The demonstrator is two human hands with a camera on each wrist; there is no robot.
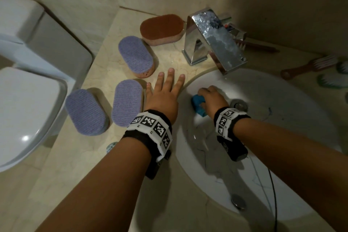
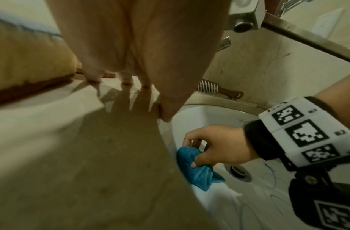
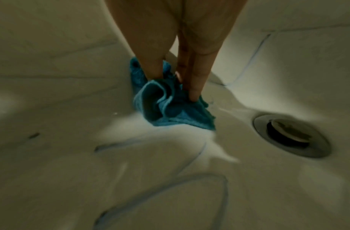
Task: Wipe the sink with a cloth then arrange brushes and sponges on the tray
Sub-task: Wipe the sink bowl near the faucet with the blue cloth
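Note:
My right hand (image 1: 211, 98) grips a bunched blue cloth (image 1: 198, 106) and presses it against the left inner wall of the white sink (image 1: 282, 124). In the right wrist view my fingers (image 3: 193, 87) pinch the cloth (image 3: 170, 109) just left of the drain (image 3: 290, 135). Thin blue marks (image 3: 170, 186) streak the basin. My left hand (image 1: 165, 88) lies flat on the beige counter (image 1: 105, 66) with its fingers spread, holding nothing. Three purple sponges (image 1: 135, 55) (image 1: 128, 101) (image 1: 85, 111) and a brown one (image 1: 162, 28) lie on the counter left of the sink.
A chrome faucet (image 1: 214, 39) overhangs the back of the sink. A brown-handled brush (image 1: 258, 47) lies behind it, and more brushes (image 1: 308, 66) lie at the right. A white toilet (image 1: 28, 100) stands left of the counter. A black cable (image 1: 273, 194) crosses the sink front.

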